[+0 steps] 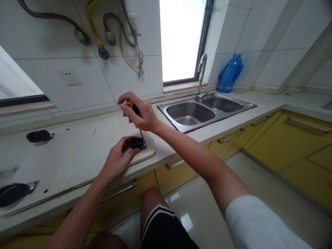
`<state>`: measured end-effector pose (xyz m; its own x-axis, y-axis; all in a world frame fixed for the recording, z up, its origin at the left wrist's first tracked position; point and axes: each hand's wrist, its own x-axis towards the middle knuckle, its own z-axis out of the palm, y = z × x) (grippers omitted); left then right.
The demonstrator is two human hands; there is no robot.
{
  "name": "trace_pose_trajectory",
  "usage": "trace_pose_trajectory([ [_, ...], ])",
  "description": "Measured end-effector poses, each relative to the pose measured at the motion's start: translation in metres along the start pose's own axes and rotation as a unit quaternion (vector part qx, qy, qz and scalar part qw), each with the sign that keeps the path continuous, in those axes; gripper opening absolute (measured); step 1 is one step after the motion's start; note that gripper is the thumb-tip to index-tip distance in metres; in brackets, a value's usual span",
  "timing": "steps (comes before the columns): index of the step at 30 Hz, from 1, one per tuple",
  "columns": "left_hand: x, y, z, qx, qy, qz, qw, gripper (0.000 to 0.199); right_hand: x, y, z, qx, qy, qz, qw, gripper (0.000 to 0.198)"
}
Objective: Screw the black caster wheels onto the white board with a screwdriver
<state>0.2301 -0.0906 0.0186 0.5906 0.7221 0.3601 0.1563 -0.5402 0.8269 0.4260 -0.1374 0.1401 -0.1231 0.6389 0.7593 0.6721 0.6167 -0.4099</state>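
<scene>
My right hand (142, 113) is wrapped around the yellow-and-black handle of a screwdriver (135, 109). Its thin shaft points down to the metal end of a black plastic piece (137, 143). Fingers and thumb of my left hand (119, 155) grip that piece from both sides, near the right end of a white board (77, 148). Whether the tip sits in a screw is too small to make out. Two similar black pieces with metal ends lie further left on the board, one at the back (38, 136) and one at the front (14, 194).
The board lies on a pale countertop (166, 148) above yellow cabinets (147, 183) with metal handles. To the right is a double steel sink (190, 114) with a faucet (201, 74). A blue thermos-like jug (230, 74) stands beyond. Hoses (120, 19) hang on the tiled wall.
</scene>
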Motion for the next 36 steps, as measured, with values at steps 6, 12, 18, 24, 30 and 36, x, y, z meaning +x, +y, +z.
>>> trace_pose_trajectory([
  [6,-0.004,0.0,0.001,0.009,0.022,-0.032,0.999,0.048,0.016,0.005,0.022,-0.066,0.015,-0.008,0.998,0.043],
  [12,-0.008,0.001,0.001,0.023,0.038,-0.059,0.997,0.048,0.031,0.022,0.027,0.107,0.007,-0.082,0.991,0.015],
  [18,-0.015,-0.001,0.0,0.051,0.041,-0.059,0.996,0.048,0.033,0.035,0.033,0.288,0.067,-0.133,0.946,0.012],
  [24,-0.016,0.007,0.001,0.058,0.053,-0.063,0.995,0.046,0.027,0.048,0.033,0.316,0.166,-0.103,0.929,0.024],
  [30,-0.018,0.013,-0.002,0.105,0.041,-0.083,0.99,0.049,0.02,0.067,0.005,0.287,0.133,-0.11,0.942,0.009],
  [36,-0.022,0.01,-0.004,0.126,0.044,-0.079,0.988,0.049,0.019,0.069,-0.003,0.275,0.119,-0.091,0.95,0.013],
])
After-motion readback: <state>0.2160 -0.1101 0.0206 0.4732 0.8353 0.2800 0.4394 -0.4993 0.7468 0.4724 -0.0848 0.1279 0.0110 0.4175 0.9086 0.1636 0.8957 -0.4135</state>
